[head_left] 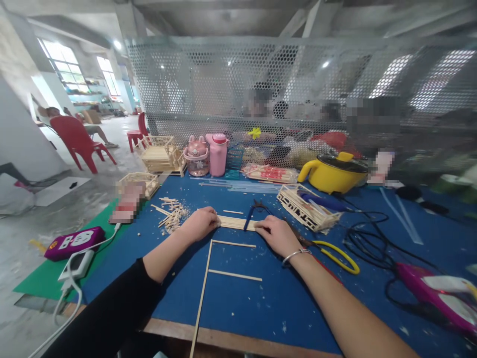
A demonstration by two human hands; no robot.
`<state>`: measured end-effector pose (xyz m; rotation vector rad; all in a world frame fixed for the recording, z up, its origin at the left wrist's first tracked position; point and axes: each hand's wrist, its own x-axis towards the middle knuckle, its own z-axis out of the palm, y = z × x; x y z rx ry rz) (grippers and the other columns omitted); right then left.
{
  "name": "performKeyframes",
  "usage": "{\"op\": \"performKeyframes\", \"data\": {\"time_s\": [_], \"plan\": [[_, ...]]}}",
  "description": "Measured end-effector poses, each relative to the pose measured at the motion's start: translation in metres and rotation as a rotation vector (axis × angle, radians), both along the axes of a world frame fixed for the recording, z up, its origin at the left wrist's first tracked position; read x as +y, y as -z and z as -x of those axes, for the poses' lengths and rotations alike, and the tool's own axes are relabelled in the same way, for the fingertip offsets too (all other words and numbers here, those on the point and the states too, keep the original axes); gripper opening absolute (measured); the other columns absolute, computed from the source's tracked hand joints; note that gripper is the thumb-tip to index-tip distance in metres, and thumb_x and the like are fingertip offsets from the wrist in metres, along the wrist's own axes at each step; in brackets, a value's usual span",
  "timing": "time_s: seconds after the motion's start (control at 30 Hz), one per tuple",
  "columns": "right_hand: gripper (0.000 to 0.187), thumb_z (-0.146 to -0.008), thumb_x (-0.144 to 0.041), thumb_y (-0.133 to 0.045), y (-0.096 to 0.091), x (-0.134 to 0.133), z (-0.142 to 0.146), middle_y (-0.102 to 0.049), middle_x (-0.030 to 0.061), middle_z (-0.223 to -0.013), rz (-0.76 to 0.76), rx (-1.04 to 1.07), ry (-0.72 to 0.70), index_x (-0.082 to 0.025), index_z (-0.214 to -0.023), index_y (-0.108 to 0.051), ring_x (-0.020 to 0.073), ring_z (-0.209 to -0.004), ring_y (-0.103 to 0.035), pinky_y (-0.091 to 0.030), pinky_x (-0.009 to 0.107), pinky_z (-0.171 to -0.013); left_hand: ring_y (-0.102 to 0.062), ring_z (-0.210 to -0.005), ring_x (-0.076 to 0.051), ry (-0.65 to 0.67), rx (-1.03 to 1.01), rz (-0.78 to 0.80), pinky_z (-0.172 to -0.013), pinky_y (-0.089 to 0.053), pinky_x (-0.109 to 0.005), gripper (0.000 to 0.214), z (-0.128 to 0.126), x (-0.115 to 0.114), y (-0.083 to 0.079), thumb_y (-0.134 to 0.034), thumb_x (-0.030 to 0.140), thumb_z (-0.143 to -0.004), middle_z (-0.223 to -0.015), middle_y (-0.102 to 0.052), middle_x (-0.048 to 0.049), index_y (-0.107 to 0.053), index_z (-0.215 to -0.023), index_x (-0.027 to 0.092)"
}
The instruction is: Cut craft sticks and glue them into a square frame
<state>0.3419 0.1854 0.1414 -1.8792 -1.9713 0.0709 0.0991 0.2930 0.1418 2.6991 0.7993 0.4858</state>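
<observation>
My left hand (201,222) and my right hand (274,233) press on the two ends of a flat bundle of thin wooden sticks (235,222) lying on the blue table (238,303). Both hands have fingers curled closed over the stick ends. A silver bracelet (296,255) circles my right wrist. Blue-handled cutters (253,213) lie just behind the bundle. Three loose sticks (223,258) lie in front of my hands, one long stick reaching past the table's near edge.
A pile of stick offcuts (172,215) lies left of my left hand. A stick-built tray (306,206), yellow pot (333,171), yellow-handled tool (337,254), black cables (368,238), pink glue gun (439,293), pink bottle (217,153) and purple power strip (74,242) surround the work area.
</observation>
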Motion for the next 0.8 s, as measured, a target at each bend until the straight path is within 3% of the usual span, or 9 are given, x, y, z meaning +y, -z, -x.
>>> {"op": "performKeyframes", "data": {"time_s": [0.23,0.4,0.47,0.6,0.7,0.8], "plan": [[0.021,-0.083,-0.021,-0.049,0.007,0.014,0.005,-0.063,0.0048,-0.079,-0.102,-0.005,0.081,-0.020,-0.083,-0.071,0.0152,-0.074,-0.059,-0.044,0.025,-0.070,-0.060,-0.082,-0.015,-0.124,-0.073,-0.036,-0.078,-0.046,-0.024,0.020,-0.011,0.007,0.004,-0.049,0.017,-0.081,-0.086,-0.063,-0.0057,-0.069,-0.080,0.018],[0.028,-0.085,-0.025,-0.047,-0.001,-0.001,0.015,-0.063,0.0069,-0.085,-0.182,0.038,0.122,-0.015,-0.106,-0.063,0.0161,-0.077,-0.059,-0.045,0.027,-0.073,-0.056,-0.100,-0.018,-0.343,-0.183,-0.061,-0.091,-0.041,-0.032,0.030,-0.001,-0.005,-0.009,-0.041,0.024,-0.087,-0.107,-0.061,-0.0106,-0.062,-0.108,0.016],[0.025,-0.085,-0.028,-0.048,-0.005,-0.012,0.022,-0.063,0.0057,-0.085,-0.186,0.060,0.052,-0.017,-0.102,-0.064,0.0157,-0.077,-0.059,-0.045,0.027,-0.074,-0.059,-0.093,-0.021,-0.405,-0.181,-0.035,-0.087,-0.043,-0.035,0.031,0.008,-0.017,-0.013,-0.040,0.027,-0.088,-0.101,-0.064,-0.0118,-0.062,-0.107,0.015],[0.017,-0.083,-0.029,-0.054,-0.009,-0.028,0.034,-0.064,0.0047,-0.087,-0.143,0.063,-0.181,-0.020,-0.087,-0.067,0.0159,-0.082,-0.058,-0.044,0.028,-0.077,-0.063,-0.072,-0.020,-0.364,-0.094,0.062,-0.069,-0.047,-0.030,0.025,0.020,-0.050,-0.012,-0.049,0.034,-0.083,-0.078,-0.069,-0.0069,-0.068,-0.088,0.018],[0.015,-0.080,-0.029,-0.057,-0.007,-0.029,0.035,-0.063,0.0040,-0.084,-0.101,0.037,-0.233,-0.021,-0.088,-0.067,0.0150,-0.078,-0.058,-0.044,0.027,-0.073,-0.063,-0.078,-0.021,-0.327,-0.017,0.095,-0.070,-0.047,-0.029,0.029,0.018,-0.068,-0.010,-0.053,0.037,-0.080,-0.085,-0.069,-0.0081,-0.067,-0.097,0.019],[0.013,-0.079,-0.028,-0.058,-0.001,-0.026,0.035,-0.062,0.0030,-0.081,-0.059,0.028,-0.245,-0.022,-0.085,-0.068,0.0144,-0.076,-0.057,-0.044,0.026,-0.070,-0.063,-0.084,-0.021,-0.304,0.103,0.074,-0.075,-0.046,-0.028,0.028,0.012,-0.072,-0.012,-0.055,0.034,-0.079,-0.091,-0.068,-0.0091,-0.069,-0.097,0.020]]}}
